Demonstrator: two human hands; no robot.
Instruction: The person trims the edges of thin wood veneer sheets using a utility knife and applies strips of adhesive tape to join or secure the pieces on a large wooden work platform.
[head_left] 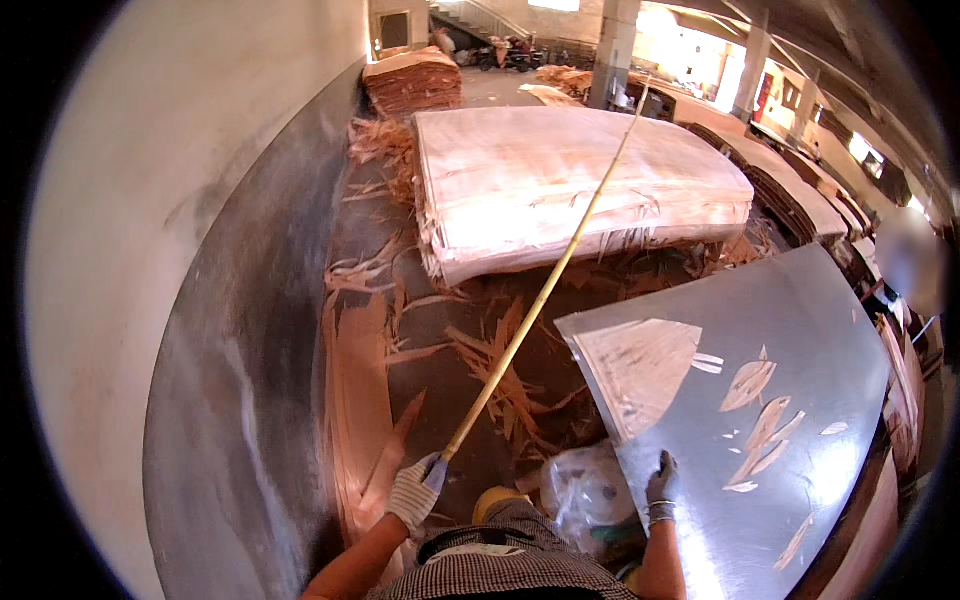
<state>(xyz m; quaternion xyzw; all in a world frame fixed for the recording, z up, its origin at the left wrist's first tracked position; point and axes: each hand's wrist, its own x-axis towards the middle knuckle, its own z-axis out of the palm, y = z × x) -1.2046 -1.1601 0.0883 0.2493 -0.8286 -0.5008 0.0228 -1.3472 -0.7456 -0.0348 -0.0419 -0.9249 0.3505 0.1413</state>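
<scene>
My left hand (415, 493), in a striped knit glove, is closed around the lower end of a long yellow bamboo-like pole (545, 290). The pole slants away up and to the right, its line crossing in front of a thick stack of pale veneer sheets (580, 150). My right hand (662, 487), in a grey glove, is at the near left edge of a smooth metal-topped table (780, 350). Its fingers point forward and nothing shows in them; I cannot tell whether it touches the tabletop. A large torn veneer piece (640, 370) and several small scraps (765, 440) lie on the metal.
A wall (250, 260) with a dark lower part runs along the left. Veneer strips (500, 370) litter the floor. Clear plastic (588, 490) lies by my legs. More veneer stacks (412, 82) stand behind, near a pillar (613, 50). A blurred person (908, 262) is at the far right.
</scene>
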